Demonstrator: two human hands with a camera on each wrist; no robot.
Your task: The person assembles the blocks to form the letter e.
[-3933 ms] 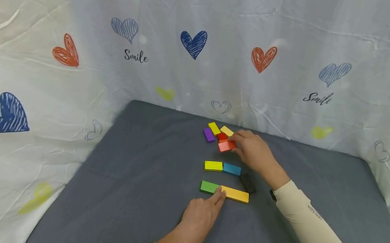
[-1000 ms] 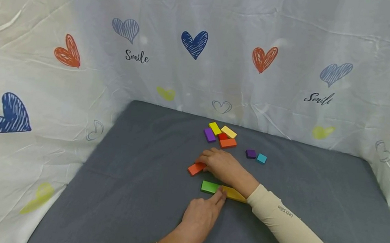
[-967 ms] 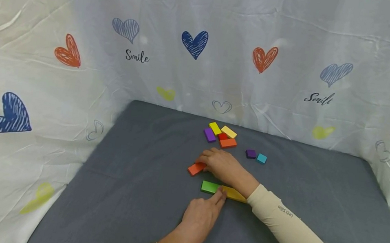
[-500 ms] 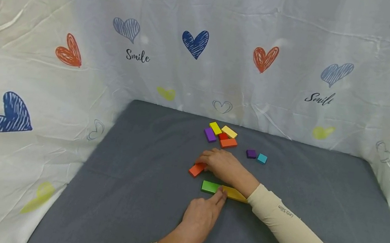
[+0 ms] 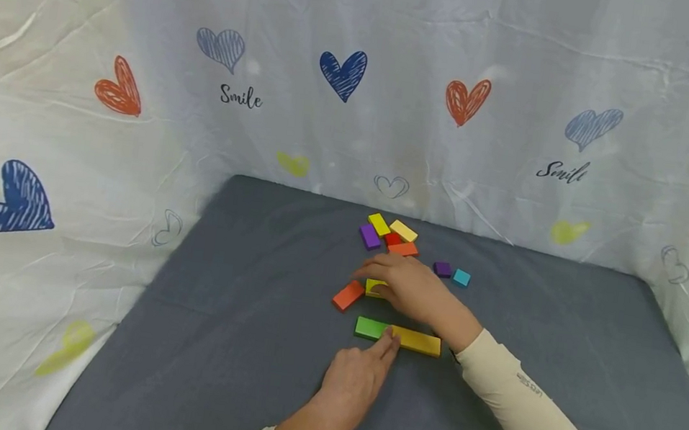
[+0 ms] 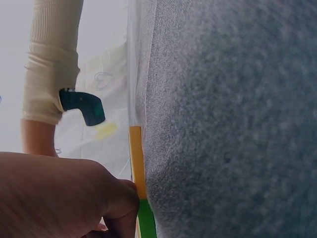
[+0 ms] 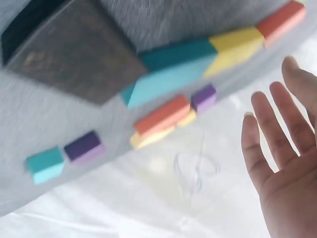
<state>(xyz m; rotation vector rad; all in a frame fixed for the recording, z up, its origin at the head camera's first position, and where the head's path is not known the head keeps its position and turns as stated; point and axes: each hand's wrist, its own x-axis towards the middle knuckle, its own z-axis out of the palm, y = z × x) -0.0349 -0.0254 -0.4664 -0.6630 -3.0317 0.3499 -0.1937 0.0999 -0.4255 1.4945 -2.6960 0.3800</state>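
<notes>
My left hand rests straight fingertips at the joint between a green block and an orange-yellow block, set end to end. My right hand hovers just behind them, its fingers spread and holding nothing in the right wrist view. Beneath it lies a yellow block, partly covered by the hand. An orange-red block sits slanted at that yellow block's left end. The right wrist view also shows a teal block joined to the yellow one, and a dark block angled at the teal block's other end.
Farther back lie loose blocks: purple, yellow, pale yellow, red and orange. Small dark purple and teal blocks lie to their right. A white printed curtain stands behind the grey cloth-covered table.
My right hand brought the orange-red block from the back cluster to the yellow block's left end. It has since let go and drawn back slightly right. My left hand has stayed put.
</notes>
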